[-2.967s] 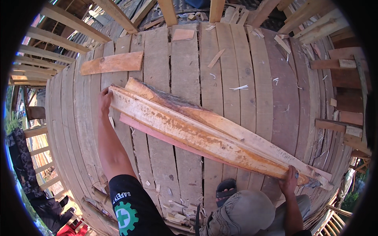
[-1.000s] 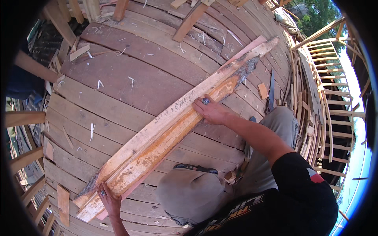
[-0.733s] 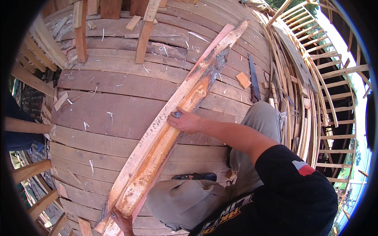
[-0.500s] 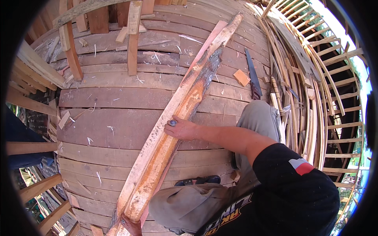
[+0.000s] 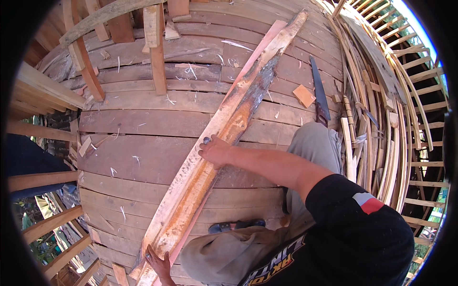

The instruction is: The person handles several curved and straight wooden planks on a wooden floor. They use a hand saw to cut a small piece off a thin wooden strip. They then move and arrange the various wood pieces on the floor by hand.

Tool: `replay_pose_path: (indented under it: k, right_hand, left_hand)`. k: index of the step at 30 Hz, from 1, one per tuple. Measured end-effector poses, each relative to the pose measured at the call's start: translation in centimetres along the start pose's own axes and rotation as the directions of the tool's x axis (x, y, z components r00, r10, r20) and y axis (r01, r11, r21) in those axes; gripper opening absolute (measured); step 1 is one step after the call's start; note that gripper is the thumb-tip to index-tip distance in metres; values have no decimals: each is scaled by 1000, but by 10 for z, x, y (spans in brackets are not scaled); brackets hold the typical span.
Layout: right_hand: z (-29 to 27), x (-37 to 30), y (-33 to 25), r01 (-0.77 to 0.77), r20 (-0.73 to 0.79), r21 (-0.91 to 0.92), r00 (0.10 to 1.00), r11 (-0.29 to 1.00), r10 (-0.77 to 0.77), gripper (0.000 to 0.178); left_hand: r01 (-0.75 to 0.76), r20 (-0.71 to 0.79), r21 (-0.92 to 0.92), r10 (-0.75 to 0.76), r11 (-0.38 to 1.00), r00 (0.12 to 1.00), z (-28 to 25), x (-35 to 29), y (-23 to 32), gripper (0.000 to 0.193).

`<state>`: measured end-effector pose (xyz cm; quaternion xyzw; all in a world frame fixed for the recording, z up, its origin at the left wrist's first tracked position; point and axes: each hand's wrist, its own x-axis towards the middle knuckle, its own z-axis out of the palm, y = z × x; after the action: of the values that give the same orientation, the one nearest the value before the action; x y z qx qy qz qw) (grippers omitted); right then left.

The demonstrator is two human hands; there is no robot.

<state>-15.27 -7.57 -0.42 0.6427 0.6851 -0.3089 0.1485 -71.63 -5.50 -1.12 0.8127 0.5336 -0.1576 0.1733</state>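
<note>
A long, rough-sawn wooden slab (image 5: 186,209) with dark bark along part of its right edge lies diagonally over the floorboards. My right hand (image 5: 215,150) grips it near the middle, fingers curled over its left edge; a dark, round ring-like piece shows on a finger. Near the slab's lower end, my left hand (image 5: 157,263) rests on top with its fingers spread. A pinkish board (image 5: 265,45) shows partly from underneath the slab. Beyond my bent knee lies a handsaw (image 5: 318,88) with a dark blade and brown handle, beside a small square wood offcut (image 5: 304,96).
Long thin wood strips (image 5: 381,119) are piled along the right side, next to a slatted frame. Wooden posts (image 5: 158,66) stand at the upper left. Pale shavings dot the plank floor (image 5: 138,114). Open framing (image 5: 45,181) borders the left side.
My left hand has come further up the slab and its fingers have spread. My right hand has shifted slightly upward, still on the slab. The whole view has swung a little.
</note>
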Motion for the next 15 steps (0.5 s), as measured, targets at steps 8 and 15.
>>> replay_pose_path:
  k: [8,15]
  right_hand:
    - [3,32,29,78,133,-35,988,996,-73,65]
    - [-9,6,26,204,179,-137,968,969,-179,45]
  left_hand:
    - [-158,-53,-180,151,971,987,5,57,65,85]
    - [-58,14,-159,61,986,998,-15,37,93,56]
